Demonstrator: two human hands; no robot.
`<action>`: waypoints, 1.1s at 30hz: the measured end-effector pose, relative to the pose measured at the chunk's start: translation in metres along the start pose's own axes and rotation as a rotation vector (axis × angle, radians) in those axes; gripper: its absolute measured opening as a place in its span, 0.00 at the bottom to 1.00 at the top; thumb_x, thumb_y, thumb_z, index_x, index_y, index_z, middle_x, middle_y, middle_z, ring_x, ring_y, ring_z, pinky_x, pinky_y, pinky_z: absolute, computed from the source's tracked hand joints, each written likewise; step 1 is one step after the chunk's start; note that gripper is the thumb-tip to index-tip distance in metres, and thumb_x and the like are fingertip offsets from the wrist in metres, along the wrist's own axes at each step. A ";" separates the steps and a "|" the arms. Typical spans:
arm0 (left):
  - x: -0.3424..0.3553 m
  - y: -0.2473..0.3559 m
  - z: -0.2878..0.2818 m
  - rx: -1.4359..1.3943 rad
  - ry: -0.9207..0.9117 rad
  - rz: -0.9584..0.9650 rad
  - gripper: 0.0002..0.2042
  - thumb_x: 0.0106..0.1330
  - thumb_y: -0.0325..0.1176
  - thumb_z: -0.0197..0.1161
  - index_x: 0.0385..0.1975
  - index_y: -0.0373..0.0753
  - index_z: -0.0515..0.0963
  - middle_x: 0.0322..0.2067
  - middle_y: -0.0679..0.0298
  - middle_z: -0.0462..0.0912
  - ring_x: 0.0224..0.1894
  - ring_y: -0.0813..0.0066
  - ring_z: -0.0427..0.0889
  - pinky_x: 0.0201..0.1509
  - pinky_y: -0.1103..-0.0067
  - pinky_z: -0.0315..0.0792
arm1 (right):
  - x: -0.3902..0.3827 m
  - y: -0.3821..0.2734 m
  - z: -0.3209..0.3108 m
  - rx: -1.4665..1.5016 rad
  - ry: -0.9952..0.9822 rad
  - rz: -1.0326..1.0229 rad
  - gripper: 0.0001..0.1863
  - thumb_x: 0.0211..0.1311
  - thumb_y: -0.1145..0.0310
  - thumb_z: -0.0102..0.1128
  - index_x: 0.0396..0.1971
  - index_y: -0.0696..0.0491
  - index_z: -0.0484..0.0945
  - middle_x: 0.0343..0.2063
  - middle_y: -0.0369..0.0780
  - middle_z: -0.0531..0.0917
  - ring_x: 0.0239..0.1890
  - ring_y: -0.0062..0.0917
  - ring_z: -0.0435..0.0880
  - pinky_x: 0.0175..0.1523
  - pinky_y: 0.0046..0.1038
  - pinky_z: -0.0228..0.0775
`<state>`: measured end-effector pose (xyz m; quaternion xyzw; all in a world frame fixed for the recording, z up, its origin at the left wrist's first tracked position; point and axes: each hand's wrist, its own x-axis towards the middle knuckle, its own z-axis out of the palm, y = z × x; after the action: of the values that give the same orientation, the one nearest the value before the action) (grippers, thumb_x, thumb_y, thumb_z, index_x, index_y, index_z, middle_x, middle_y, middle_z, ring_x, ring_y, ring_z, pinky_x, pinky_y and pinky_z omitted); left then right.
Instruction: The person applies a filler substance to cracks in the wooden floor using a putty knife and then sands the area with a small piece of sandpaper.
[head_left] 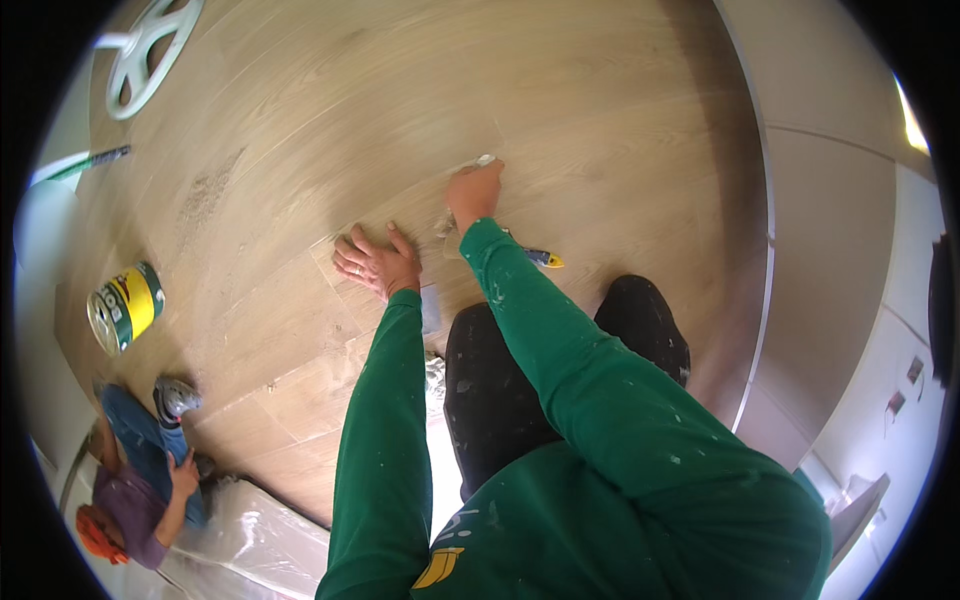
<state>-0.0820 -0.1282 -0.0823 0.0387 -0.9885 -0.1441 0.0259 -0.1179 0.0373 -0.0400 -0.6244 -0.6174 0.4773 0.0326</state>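
Noted right hand with fingers curled closed, apparently on a pale item just showing past the knuckles and against the floor; cannot tell its kind. Noted left hand flat on the floor, nearer the body, fingers spread, with nothing visibly held. Judged to be midway through rubbing or scraping the boards, with left hand as a prop. Judged to call next for firm, even pressure along the boards, clear of the yellow-ended tool beside right sleeve. Observed a dark gritty patch farther left, likely in need of the same treatment. Under containers, recorded one green-and-yellow tin on the floor, well apart from both hands; cannot tell contents, or whether lidded. Recorded a co-worker at lower left, near plastic sheeting.
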 end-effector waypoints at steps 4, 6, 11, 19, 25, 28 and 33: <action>-0.008 0.032 0.007 -0.058 0.020 -0.005 0.31 0.68 0.51 0.62 0.65 0.37 0.67 0.67 0.41 0.59 0.73 0.39 0.51 0.77 0.47 0.43 | 0.054 0.045 -0.017 0.020 0.009 -0.197 0.14 0.69 0.72 0.50 0.49 0.64 0.66 0.38 0.61 0.82 0.42 0.56 0.83 0.49 0.48 0.76; -0.007 0.014 0.010 -0.037 0.035 -0.004 0.31 0.68 0.50 0.61 0.65 0.37 0.67 0.67 0.41 0.59 0.73 0.38 0.50 0.77 0.47 0.43 | 0.047 0.053 -0.020 0.196 -0.168 -0.099 0.11 0.71 0.73 0.48 0.48 0.62 0.67 0.33 0.53 0.82 0.31 0.43 0.84 0.36 0.40 0.77; 0.000 -0.001 -0.004 -0.037 0.014 -0.004 0.31 0.69 0.50 0.60 0.66 0.39 0.67 0.68 0.41 0.58 0.73 0.37 0.50 0.78 0.47 0.42 | 0.031 0.022 -0.056 0.190 -0.337 -0.213 0.09 0.74 0.71 0.47 0.47 0.58 0.70 0.23 0.41 0.78 0.20 0.24 0.78 0.25 0.30 0.72; -0.001 0.001 -0.004 -0.003 0.035 -0.006 0.31 0.69 0.52 0.58 0.69 0.44 0.69 0.67 0.40 0.59 0.72 0.35 0.54 0.78 0.44 0.42 | 0.041 0.006 -0.057 -0.337 -0.567 -0.491 0.12 0.74 0.67 0.51 0.49 0.58 0.76 0.23 0.43 0.84 0.23 0.30 0.83 0.32 0.33 0.75; -0.001 -0.001 -0.007 -0.090 0.016 -0.046 0.29 0.69 0.51 0.59 0.67 0.44 0.71 0.67 0.39 0.59 0.72 0.35 0.54 0.79 0.45 0.39 | 0.023 -0.001 -0.024 -0.576 -0.671 -0.883 0.12 0.71 0.64 0.56 0.47 0.54 0.80 0.27 0.51 0.85 0.30 0.49 0.84 0.38 0.44 0.75; 0.001 -0.001 -0.009 -0.094 0.023 -0.044 0.29 0.68 0.51 0.59 0.66 0.44 0.71 0.67 0.39 0.58 0.72 0.35 0.53 0.79 0.45 0.38 | 0.003 -0.021 0.016 -0.584 -0.790 -1.142 0.12 0.71 0.64 0.55 0.47 0.52 0.81 0.30 0.52 0.85 0.34 0.52 0.84 0.39 0.47 0.75; -0.001 -0.006 -0.005 -0.079 -0.031 -0.049 0.34 0.65 0.53 0.60 0.67 0.40 0.68 0.69 0.36 0.55 0.74 0.34 0.50 0.79 0.44 0.35 | -0.052 -0.061 0.118 -0.744 -1.142 -1.599 0.13 0.70 0.65 0.54 0.49 0.51 0.82 0.33 0.51 0.86 0.36 0.49 0.85 0.41 0.47 0.76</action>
<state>-0.0801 -0.1350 -0.0796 0.0595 -0.9810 -0.1844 0.0084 -0.2268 -0.0550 -0.0373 0.3125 -0.8812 0.3207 -0.1517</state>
